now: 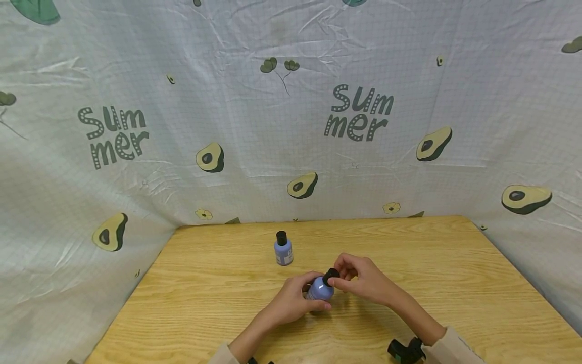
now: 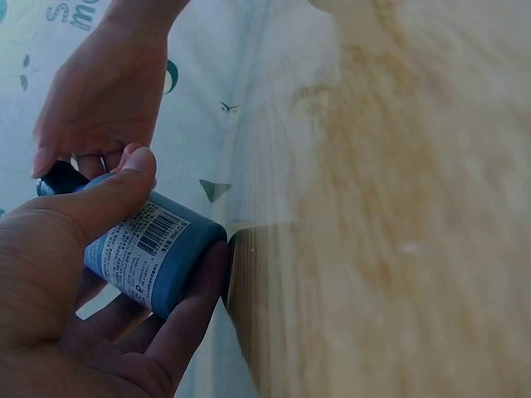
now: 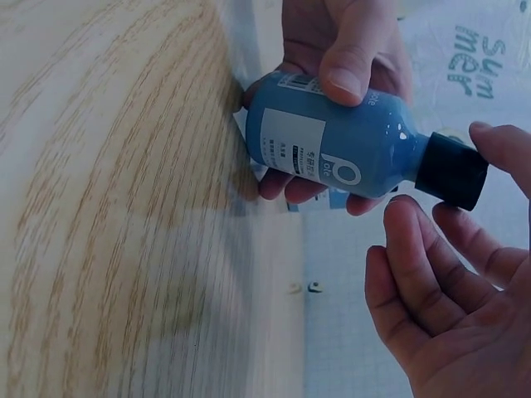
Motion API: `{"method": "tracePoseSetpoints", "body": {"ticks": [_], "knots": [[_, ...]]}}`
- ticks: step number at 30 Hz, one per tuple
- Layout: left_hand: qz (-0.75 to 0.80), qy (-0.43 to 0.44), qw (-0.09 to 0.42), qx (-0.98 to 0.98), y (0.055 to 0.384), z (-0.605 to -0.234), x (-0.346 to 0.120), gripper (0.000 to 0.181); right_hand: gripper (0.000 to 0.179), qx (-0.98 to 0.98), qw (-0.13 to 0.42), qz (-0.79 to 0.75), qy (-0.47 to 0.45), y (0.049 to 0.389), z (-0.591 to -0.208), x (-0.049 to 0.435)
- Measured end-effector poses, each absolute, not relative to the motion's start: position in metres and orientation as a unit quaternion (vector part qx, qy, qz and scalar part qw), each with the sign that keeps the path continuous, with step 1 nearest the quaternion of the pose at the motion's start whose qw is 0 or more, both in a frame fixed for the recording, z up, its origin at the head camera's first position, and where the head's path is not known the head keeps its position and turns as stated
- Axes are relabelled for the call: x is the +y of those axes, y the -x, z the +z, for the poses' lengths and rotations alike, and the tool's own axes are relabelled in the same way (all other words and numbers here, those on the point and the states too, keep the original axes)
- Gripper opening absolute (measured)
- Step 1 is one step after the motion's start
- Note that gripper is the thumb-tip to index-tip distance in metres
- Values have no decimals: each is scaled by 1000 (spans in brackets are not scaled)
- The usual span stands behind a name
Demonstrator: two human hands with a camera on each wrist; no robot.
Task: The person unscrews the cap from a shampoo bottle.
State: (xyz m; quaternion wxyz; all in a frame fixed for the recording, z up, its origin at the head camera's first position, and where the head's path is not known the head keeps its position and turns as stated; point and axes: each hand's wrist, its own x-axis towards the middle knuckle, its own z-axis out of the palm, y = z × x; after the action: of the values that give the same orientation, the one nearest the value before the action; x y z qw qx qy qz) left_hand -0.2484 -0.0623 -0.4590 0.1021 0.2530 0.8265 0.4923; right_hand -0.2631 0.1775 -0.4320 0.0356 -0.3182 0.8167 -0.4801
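– Report the left hand [image 1: 292, 302].
– Lower centre of the head view, fingers and thumb curled in a grip. The left forearm [image 1: 254, 330] rises diagonally from the bottom edge.
– And the right hand [image 1: 369, 281]?
– Immediately right of it in that view. Thumb and index finger pinch; the other fingers are partly bent, palm visible at lower right of the right-wrist view. The right forearm [image 1: 415, 317] angles in from the lower right.
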Motion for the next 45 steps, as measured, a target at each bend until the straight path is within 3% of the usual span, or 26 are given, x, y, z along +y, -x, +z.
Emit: {"method": "tracePoseSetpoints", "body": {"ticks": [45], "knots": [[496, -245, 111, 826, 249, -458, -62, 57, 16, 819, 26, -473, 324, 264, -433, 177]]}}
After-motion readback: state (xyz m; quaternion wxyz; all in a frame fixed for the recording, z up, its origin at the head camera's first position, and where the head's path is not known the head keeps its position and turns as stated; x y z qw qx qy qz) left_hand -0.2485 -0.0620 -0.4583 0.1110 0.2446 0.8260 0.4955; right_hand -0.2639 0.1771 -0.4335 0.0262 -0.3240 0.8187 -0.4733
